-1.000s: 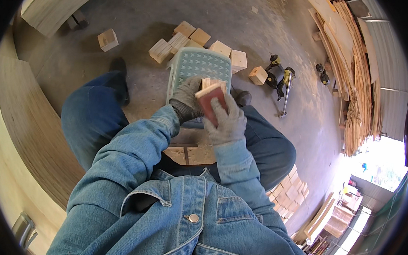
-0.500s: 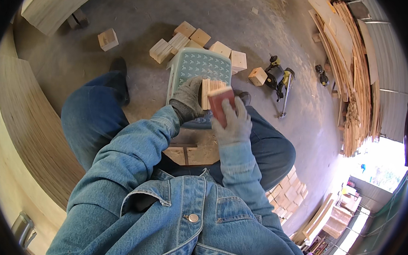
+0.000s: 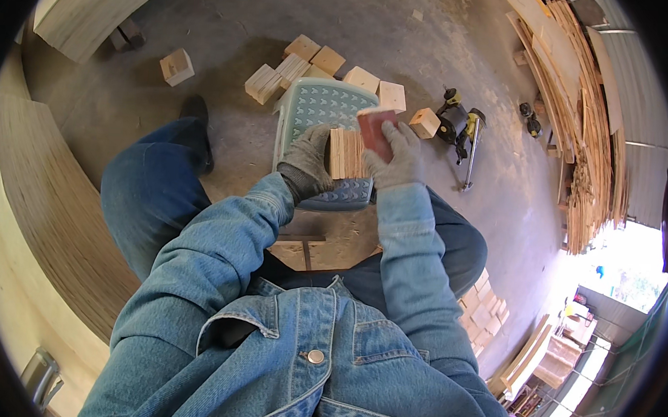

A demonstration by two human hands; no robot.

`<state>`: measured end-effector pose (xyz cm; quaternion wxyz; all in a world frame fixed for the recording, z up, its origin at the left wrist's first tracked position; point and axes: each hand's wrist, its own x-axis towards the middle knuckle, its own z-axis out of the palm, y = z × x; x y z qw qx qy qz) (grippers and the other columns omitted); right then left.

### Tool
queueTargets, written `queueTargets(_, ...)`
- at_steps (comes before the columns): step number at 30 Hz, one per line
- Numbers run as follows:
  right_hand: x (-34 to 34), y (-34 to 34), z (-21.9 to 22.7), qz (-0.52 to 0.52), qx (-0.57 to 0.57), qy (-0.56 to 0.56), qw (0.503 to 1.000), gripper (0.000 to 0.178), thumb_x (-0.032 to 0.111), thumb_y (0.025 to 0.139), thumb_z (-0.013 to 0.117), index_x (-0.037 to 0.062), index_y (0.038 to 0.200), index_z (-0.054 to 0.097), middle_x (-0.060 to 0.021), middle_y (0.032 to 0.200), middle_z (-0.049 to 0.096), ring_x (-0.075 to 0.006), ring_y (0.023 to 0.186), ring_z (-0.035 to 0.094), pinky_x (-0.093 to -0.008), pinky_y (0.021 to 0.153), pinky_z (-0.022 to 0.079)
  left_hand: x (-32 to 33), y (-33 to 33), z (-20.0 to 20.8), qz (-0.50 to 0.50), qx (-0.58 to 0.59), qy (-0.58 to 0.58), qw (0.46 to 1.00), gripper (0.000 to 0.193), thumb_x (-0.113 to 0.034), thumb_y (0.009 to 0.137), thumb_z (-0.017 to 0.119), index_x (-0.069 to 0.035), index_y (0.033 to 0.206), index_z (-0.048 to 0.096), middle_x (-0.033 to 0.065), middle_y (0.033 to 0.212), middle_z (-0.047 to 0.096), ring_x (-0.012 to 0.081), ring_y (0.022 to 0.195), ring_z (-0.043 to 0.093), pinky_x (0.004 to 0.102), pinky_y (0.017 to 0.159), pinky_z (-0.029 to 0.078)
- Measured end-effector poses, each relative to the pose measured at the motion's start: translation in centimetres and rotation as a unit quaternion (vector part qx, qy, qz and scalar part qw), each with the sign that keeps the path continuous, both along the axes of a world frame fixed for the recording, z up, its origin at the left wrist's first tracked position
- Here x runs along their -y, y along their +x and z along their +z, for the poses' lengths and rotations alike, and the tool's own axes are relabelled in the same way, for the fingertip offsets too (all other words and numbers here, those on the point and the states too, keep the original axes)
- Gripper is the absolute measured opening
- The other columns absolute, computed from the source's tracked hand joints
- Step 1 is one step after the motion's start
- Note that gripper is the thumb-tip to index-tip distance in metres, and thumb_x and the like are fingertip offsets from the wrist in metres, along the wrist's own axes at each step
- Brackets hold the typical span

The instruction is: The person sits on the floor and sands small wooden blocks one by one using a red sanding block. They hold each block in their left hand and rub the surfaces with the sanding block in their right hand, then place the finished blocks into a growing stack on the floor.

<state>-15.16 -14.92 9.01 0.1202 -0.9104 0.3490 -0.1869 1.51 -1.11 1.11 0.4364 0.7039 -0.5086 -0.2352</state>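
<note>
My left hand (image 3: pixel 309 159), in a grey glove, grips a layered wooden block (image 3: pixel 346 155) by its left side. The block is over a blue-green plastic stool (image 3: pixel 328 102) with a patterned top. In my right hand (image 3: pixel 402 155), also gloved in grey, is a flat reddish-brown sanding block (image 3: pixel 376 132). It is tilted at the wooden block's upper right edge; whether the two touch I cannot tell. The fingers of my left hand are partly hidden behind the wooden block.
Several wooden blocks (image 3: pixel 263 83) lie around the stool's far side, with a lone one (image 3: pixel 177 67) to the left. Yellow-and-black power tools (image 3: pixel 459 128) sit on the floor to the right. Long boards (image 3: pixel 573 108) are stacked at far right; thick plywood (image 3: pixel 55 201) flanks my left.
My right hand has moved right and slightly up with the sanding block, uncovering more of the wooden block's face. The left hand and the wooden block have stayed nearly still.
</note>
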Motion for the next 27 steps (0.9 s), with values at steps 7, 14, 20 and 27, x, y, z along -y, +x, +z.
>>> queueTargets(7,2.3,-0.7,0.0,-0.108,0.033,0.238,0.965,0.074,0.026,0.074,0.094,0.0046,0.139,0.066,-0.0206,0.145,0.060,-0.0341,0.132,0.061,-0.0387,0.112,0.049,-0.7,-0.2,0.6,0.030,0.004,-0.015,0.999,0.095,-0.028,0.062,0.094,-0.008,0.141,0.047,0.0193,0.133,0.055,0.0387,0.127,0.056,0.0454,0.113,0.047)
queueTargets(14,2.2,-3.5,-3.3,-0.126,0.017,0.323,0.938,0.073,0.026,0.077,0.093,0.0048,0.141,0.065,-0.0188,0.144,0.061,-0.0315,0.129,0.062,-0.0376,0.112,0.049,-1.6,0.1,2.6,0.051,-0.006,0.097,0.994,0.105,-0.036,0.062,0.093,-0.009,0.150,0.041,0.0220,0.145,0.051,0.0386,0.138,0.052,0.0445,0.117,0.046)
queueTargets(20,1.9,-3.4,-3.7,-0.104,-0.035,0.309,0.945,0.076,0.031,0.077,0.093,0.0059,0.142,0.064,-0.0183,0.145,0.060,-0.0326,0.132,0.060,-0.0391,0.115,0.047,-1.8,1.0,5.6,0.011,-0.096,0.203,0.974,0.104,-0.033,0.061,0.096,-0.002,0.149,0.049,0.0218,0.136,0.064,0.0351,0.125,0.065,0.0407,0.112,0.051)
queueTargets(27,0.6,-2.0,-1.5,-0.097,-0.073,0.279,0.953,0.076,0.032,0.076,0.093,0.0075,0.142,0.064,-0.0187,0.146,0.060,-0.0336,0.132,0.060,-0.0390,0.115,0.047,-1.9,1.7,2.7,-0.026,-0.200,0.238,0.950,0.094,-0.033,0.070,0.097,0.008,0.143,0.055,0.0222,0.135,0.068,0.0282,0.125,0.067,0.0357,0.109,0.052)
